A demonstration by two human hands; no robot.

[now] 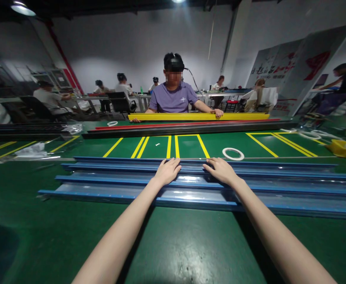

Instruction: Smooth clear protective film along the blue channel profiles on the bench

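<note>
From my remote seat I watch the head view, and I take the blue channels (pixel 190 184) as my landmark: several long pieces lying side by side on the green table (pixel 72 232), stretching beneath both arms. I judge their laying-out as done, since they sit roughly parallel in one group, though their left ends are staggered; I see no fastening or wrapping around them, and how much work is left I can't tell from here. My left hand (pixel 167 171) is laid palm-down over the far pieces, fingers loosely extended toward the outermost edge, clasping nothing that I can make out. My right hand (pixel 221 170) mirrors it a little to the right along the channels, fingers spread and slightly bent, also appearing to rest on them without closing around any one. Just beyond the channels, right of that hand, lies a white ring (pixel 224 153); yellow lines (pixel 177 146) mark the surface past their far edge. Farther beyond them, a black strip (pixel 175 130) lies crosswise, and behind it a co-worker (pixel 174 96) has a hand on a yellow strip (pixel 190 116).
</note>
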